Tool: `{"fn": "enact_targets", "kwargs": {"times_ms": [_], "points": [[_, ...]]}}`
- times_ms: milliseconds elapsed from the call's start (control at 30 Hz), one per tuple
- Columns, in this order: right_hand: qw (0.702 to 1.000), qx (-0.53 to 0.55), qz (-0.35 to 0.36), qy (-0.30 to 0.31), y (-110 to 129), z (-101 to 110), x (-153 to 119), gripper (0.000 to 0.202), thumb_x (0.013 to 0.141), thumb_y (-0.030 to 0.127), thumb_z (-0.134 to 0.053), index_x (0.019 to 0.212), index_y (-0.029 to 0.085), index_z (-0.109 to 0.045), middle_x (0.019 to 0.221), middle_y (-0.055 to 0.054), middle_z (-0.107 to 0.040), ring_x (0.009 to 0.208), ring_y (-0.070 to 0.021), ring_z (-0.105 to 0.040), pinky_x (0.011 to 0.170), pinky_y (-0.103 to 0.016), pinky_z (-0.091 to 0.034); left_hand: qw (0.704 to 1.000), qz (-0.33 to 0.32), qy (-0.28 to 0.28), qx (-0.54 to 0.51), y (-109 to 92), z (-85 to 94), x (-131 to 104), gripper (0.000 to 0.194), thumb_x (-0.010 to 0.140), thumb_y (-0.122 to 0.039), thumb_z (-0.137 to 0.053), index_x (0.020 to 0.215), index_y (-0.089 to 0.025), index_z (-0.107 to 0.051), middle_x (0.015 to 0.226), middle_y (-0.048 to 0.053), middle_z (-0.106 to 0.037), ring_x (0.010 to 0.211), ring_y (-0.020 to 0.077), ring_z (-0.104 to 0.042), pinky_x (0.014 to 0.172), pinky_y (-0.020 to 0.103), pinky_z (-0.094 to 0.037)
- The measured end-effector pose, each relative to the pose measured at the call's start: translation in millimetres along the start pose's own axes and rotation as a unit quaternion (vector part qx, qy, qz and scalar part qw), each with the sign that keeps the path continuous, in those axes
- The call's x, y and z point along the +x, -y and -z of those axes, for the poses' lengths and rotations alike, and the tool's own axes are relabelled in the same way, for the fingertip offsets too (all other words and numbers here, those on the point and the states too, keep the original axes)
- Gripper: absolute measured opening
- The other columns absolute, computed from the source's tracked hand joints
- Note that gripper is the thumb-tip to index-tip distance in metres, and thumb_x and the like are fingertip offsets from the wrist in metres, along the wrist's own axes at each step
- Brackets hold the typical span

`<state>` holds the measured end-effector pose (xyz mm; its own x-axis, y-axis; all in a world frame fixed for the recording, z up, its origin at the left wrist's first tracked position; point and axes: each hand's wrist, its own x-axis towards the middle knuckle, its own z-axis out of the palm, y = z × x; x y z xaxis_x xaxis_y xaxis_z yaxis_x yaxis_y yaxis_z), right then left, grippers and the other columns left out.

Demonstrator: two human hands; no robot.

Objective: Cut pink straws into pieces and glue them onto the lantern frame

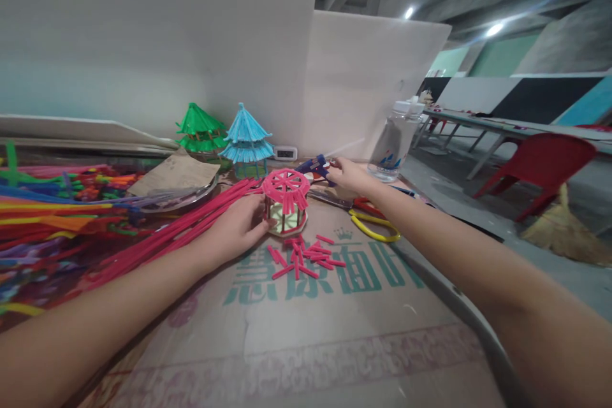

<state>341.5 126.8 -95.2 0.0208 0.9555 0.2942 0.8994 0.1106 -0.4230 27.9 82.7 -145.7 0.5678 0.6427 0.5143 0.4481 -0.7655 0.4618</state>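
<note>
My left hand (241, 223) grips a small pavilion model (287, 186) from its left side, fingers partly behind it. The model has a pink spoked top with short strips hanging at the front, thin posts and a pale base resting on the cardboard. Farther back to the right, my right hand (351, 176) is closed around the handle of a blue glue gun (312, 167), whose clear glue stick juts up to the right. Short cut pink strips (306, 256) lie scattered in front of the model. Long pink pipe cleaners (186, 229) run beneath my left forearm and wrist.
Green (201, 124) and blue (247, 134) pavilion models stand behind, near a small digital display (285, 153). Yellow-handled scissors (375, 225) lie under my right forearm, a clear bottle (393, 140) beyond. Colourful pipe cleaners (57, 217) crowd the left. A red chair (540, 162) stands right.
</note>
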Motion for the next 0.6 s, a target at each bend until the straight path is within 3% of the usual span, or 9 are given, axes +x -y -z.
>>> {"fn": "enact_targets", "kwargs": {"times_ms": [167, 367, 467, 600], "points": [[0.998, 0.03, -0.029, 0.047, 6.5, -13.9, 26.0, 0.025, 0.08, 0.026, -0.075, 0.101, 0.012, -0.071, 0.099, -0.012, -0.078, 0.085, -0.0219, -0.071, 0.075, -0.026, -0.052, 1.0, 0.002, 0.016, 0.005, 1.6, 0.3, 0.4, 0.027, 0.088, -0.028, -0.06, 0.114, -0.021, -0.062, 0.11, 0.01, -0.07, 0.101, 0.0283, -0.066, 0.091, 0.044, -0.053], [0.996, 0.08, -0.047, 0.004, 21.9, -33.7, 25.6, 0.024, 0.083, 0.024, -0.072, 0.103, 0.01, -0.07, 0.1, -0.014, -0.077, 0.095, -0.0255, -0.071, 0.081, -0.029, -0.052, 1.0, 0.003, 0.02, 0.008, 0.4, 0.5, 0.6, 0.023, 0.09, -0.03, -0.057, 0.11, -0.019, -0.061, 0.106, 0.011, -0.069, 0.098, 0.0272, -0.066, 0.089, 0.043, -0.053], [0.991, 0.125, -0.043, -0.018, 28.7, -29.1, 20.0, 0.024, 0.089, 0.028, -0.064, 0.107, 0.013, -0.07, 0.104, -0.011, -0.077, 0.1, -0.0236, -0.071, 0.08, -0.027, -0.052, 1.0, 0.002, 0.018, 0.007, 0.0, 0.6, 0.6, 0.023, 0.09, -0.03, -0.058, 0.11, -0.02, -0.061, 0.105, 0.01, -0.069, 0.098, 0.0274, -0.066, 0.088, 0.043, -0.054], [0.981, 0.186, -0.052, -0.027, 39.1, -2.3, 1.9, 0.032, 0.095, 0.037, -0.054, 0.113, 0.016, -0.069, 0.105, -0.011, -0.078, 0.098, -0.0229, -0.074, 0.072, -0.027, -0.055, 1.0, 0.002, 0.018, 0.001, -0.8, 1.6, 0.1, 0.023, 0.089, -0.028, -0.058, 0.111, -0.02, -0.061, 0.107, 0.01, -0.069, 0.1, 0.0279, -0.066, 0.089, 0.043, -0.054]]}}
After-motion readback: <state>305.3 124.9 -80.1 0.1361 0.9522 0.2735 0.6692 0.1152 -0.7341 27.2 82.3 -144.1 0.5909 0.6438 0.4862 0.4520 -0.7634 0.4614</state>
